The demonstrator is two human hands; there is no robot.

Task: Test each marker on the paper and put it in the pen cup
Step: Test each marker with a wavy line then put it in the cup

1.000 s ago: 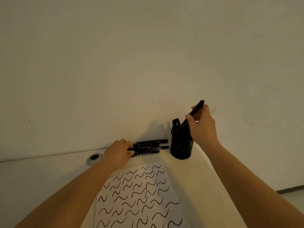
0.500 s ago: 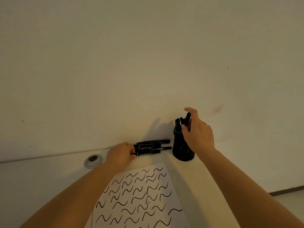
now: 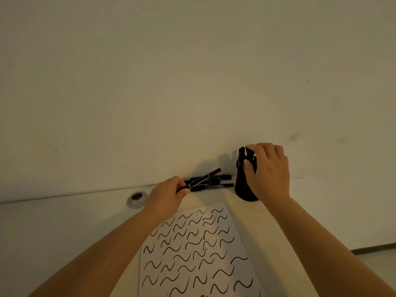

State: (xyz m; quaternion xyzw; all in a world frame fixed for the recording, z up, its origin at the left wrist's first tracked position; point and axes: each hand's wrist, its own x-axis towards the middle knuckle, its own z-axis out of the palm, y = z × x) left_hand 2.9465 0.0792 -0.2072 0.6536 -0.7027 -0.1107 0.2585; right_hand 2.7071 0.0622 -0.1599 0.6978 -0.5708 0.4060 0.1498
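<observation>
Lifting one black marker [image 3: 204, 178] off the worktop pile, the left hand [image 3: 167, 195] pinches its end; the right hand [image 3: 267, 170] grips markers in the pen cup [image 3: 243, 189], which could tip.

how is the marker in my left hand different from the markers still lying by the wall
The marker in your left hand is lifted and tilted up to the right; the markers by the wall lie flat, roughly level. Yours is gripped; those are untouched. All are slim and black.
</observation>
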